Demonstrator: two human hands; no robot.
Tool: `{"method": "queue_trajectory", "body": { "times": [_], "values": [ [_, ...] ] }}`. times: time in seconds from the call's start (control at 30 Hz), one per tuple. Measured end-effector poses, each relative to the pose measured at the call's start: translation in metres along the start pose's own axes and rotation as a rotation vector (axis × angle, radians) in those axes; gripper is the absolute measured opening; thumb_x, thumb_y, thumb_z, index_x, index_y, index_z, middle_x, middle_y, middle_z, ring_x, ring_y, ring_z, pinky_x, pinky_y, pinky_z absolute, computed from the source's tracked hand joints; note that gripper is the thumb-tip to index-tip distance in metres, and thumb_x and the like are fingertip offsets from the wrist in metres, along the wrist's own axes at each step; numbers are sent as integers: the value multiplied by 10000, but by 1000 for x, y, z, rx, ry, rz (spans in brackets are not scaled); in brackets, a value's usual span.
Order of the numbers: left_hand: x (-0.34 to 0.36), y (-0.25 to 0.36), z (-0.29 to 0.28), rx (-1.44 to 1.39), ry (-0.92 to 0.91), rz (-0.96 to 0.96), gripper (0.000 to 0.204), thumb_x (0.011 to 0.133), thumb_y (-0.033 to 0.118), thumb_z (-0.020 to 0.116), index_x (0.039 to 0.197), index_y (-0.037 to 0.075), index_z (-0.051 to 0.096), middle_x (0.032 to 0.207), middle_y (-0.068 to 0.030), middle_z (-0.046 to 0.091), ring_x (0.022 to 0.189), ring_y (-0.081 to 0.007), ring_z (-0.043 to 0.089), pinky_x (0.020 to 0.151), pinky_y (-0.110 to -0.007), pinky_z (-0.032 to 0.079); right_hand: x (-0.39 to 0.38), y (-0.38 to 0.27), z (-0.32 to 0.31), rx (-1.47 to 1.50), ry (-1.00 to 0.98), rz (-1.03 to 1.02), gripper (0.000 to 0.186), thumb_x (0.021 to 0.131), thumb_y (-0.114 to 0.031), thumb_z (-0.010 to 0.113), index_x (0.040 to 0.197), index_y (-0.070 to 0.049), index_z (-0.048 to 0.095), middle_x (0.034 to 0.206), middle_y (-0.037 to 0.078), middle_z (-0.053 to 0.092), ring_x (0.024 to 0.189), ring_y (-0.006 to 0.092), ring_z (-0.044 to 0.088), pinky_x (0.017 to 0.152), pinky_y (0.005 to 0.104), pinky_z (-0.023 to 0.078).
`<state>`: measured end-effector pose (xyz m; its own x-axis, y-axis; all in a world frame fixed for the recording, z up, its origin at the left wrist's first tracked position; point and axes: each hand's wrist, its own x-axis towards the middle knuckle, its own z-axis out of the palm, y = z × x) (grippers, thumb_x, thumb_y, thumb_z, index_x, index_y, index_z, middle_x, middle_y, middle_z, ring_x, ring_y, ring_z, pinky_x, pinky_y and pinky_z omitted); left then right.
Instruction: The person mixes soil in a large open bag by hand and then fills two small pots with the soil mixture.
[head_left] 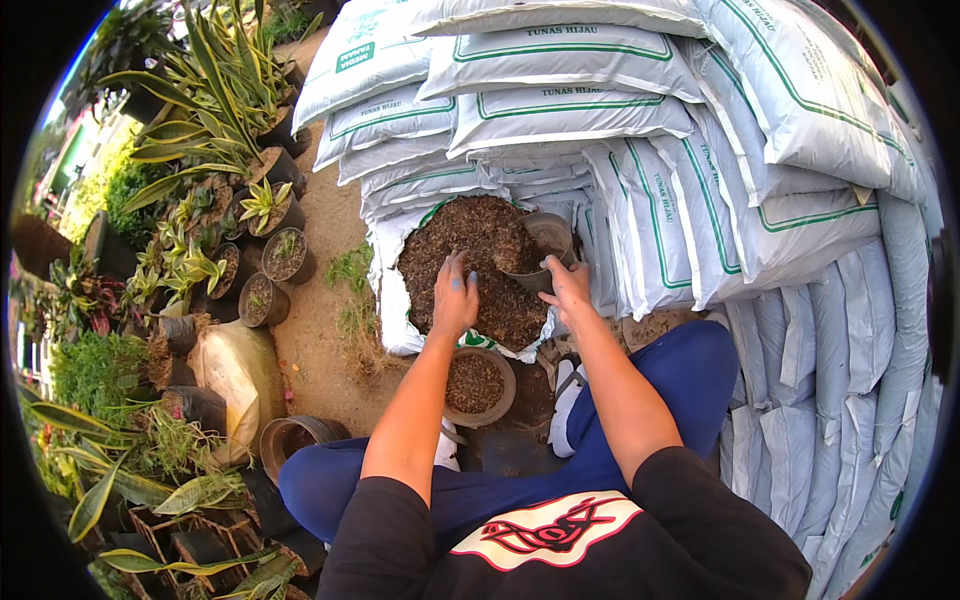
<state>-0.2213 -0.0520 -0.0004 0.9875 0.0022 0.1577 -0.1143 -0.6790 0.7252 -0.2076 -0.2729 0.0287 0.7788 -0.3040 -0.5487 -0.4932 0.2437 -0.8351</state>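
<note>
An open white sack (395, 322) full of dark brown soil mix (432, 240) lies in front of me. My left hand (456, 292) is over the soil at the sack's near left, fingers extended and holding nothing I can see. On the right, my right hand (568, 290) grips the rim of a dark plastic pot (552, 232). This pot is tilted on the soil, its mouth partly showing, with soil against its left side. Between my forearms stands another round pot (506, 398) filled with the same soil.
White sacks with green lines (565, 110) are stacked high behind and to the right (820, 330). Several potted plants (287, 253) crowd the left side. An empty brown pot (285, 440) lies by my left knee, near a cream sack (235, 370). Weeds (355, 300) grow beside the soil sack.
</note>
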Motion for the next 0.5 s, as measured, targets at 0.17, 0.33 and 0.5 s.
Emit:
{"method": "queue_trajectory", "body": {
  "times": [0.17, 0.33, 0.5],
  "values": [
    [7, 24, -65, 226, -147, 113, 410, 996, 144, 561, 1403, 93, 560, 1544, -255, 440, 1434, -414, 415, 1187, -499, 362, 12, 2, -1, 190, -122, 42, 636, 895, -246, 747, 1304, -18, 317, 1355, 203, 403, 1233, 351, 504, 996, 634, 556],
    [-17, 50, -132, 565, -389, 220, 495, 960, 169, 598, 1445, 106, 529, 1570, -235, 409, 1417, -407, 434, 1159, -499, 391, -12, -7, 1, 62, -142, 21, 702, 877, -249, 766, 1332, 1, 293, 1376, 213, 365, 1272, 377, 495, 974, 564, 586],
    [-46, 82, -180, 685, -526, 187, 530, 936, 165, 631, 1449, 111, 512, 1590, -240, 373, 1395, -436, 447, 1168, -493, 387, -20, -16, -8, 53, -183, -14, 670, 869, -252, 765, 1307, -15, 317, 1292, 192, 407, 1207, 342, 522, 942, 552, 601]
  ]
}}
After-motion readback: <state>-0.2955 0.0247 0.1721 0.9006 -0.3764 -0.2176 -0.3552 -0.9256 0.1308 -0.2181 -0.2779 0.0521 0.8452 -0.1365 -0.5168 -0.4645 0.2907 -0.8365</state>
